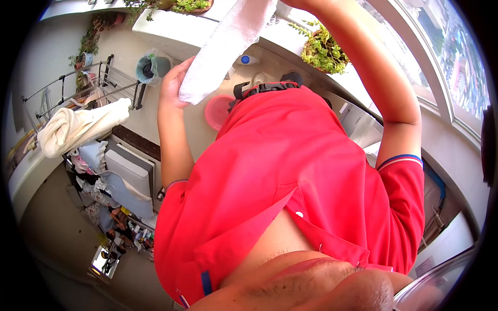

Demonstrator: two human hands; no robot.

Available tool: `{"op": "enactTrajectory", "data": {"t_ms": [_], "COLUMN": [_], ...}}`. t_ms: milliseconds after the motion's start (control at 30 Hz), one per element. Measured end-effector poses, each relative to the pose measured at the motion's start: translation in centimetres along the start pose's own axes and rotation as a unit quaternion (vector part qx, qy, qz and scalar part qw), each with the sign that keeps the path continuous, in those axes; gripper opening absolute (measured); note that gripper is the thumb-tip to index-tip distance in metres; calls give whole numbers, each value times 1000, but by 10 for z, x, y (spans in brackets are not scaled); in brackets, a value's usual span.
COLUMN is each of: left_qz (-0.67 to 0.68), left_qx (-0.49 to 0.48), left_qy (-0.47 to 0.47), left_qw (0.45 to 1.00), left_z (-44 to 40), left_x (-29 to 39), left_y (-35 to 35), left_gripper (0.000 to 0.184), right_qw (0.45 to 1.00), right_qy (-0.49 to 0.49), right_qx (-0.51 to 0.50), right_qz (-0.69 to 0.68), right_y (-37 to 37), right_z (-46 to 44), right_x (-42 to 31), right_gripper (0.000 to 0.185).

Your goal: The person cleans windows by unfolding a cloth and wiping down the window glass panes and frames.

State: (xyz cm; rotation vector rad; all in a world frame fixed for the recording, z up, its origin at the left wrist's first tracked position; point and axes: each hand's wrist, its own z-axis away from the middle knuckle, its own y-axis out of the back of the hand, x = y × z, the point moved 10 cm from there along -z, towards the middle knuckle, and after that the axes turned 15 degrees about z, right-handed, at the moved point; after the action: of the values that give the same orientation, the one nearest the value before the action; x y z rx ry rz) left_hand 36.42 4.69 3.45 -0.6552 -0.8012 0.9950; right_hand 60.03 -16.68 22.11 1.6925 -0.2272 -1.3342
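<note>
A white cloth [225,49] is stretched slantwise at the top centre, in front of my body. My left hand [176,83] grips its lower end, with the fingers partly behind the fabric. Near the cloth's upper end, at the top edge of the view, is my right hand [303,4]; its fingers are mostly cut off by the frame. Below the cloth, a pink basin [218,111] rests on the floor beside my red shirt.
A metal drying rack [65,78] with a cream cloth [83,127] over it stands at the left. Beside it is a lined bin [153,68]. Potted plants [324,50] line the white ledge [166,31]. A blue-capped bottle [248,60] is on the floor. Windows run along the right.
</note>
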Motion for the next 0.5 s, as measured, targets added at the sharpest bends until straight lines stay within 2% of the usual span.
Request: {"op": "enactTrajectory", "data": {"t_ms": [67, 100, 200, 300, 400, 433, 500], "left_qz": [-31, -32, -159, -246, -332, -323, -339], "left_qx": [0, 9, 92, 150, 72, 62, 79], "left_qy": [13, -8, -124, -318, -397, -379, -382], "left_qw": [999, 999, 975, 903, 853, 865, 856], "left_z": [-7, -8, -9, 19, 35, 35, 39], "left_x": [-13, -14, 12, 45, 61, 62, 67], "left_y": [5, 7, 29, 4, -18, -19, -24], "left_gripper": [53, 43, 41, 39, 41, 45, 45], "right_qw": [995, 990, 992, 992, 983, 975, 970], "right_qy": [63, 94, 38, -9, 60, 98, 93], "right_qx": [58, 87, 72, -34, 6, 41, 29], "right_qz": [43, 66, 98, 125, 173, 195, 223], "right_y": [-7, -7, -4, 2, -4, 0, 1], "right_z": [-7, -5, -5, 10, 7, 12, 17], "right_x": [8, 5, 12, 8, 26, 20, 21], "right_gripper": [24, 24, 27, 32, 36, 35, 34]}}
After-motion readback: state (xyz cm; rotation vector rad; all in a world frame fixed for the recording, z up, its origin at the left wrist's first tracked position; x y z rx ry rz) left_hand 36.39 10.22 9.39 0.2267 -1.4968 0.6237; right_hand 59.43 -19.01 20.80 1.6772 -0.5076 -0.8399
